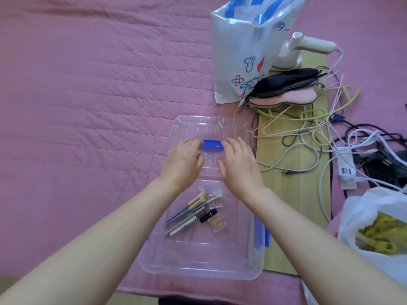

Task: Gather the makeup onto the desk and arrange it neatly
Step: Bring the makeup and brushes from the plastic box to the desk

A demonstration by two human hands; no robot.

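A clear plastic storage box (222, 269) lies on the pink quilt, with a clear lid and a blue handle (212, 144). Through the plastic I see makeup: several brushes and pencils (187, 215), a dark little bottle (208, 215) and two small clear pots (216, 225). My left hand (184, 160) rests on the lid, its bent fingertips at the handle's left end. My right hand (239, 161) rests on the lid beside it, fingertips at the handle's right end. Neither hand visibly closes round the handle.
A pale wooden board (293, 194) lies right of the box, strewn with cables (308, 155), wire hangers, insoles (290, 88) and a white steamer (306, 47). A white and blue paper bag (240, 51) stands behind. A white plastic bag (374, 230) sits at the right.
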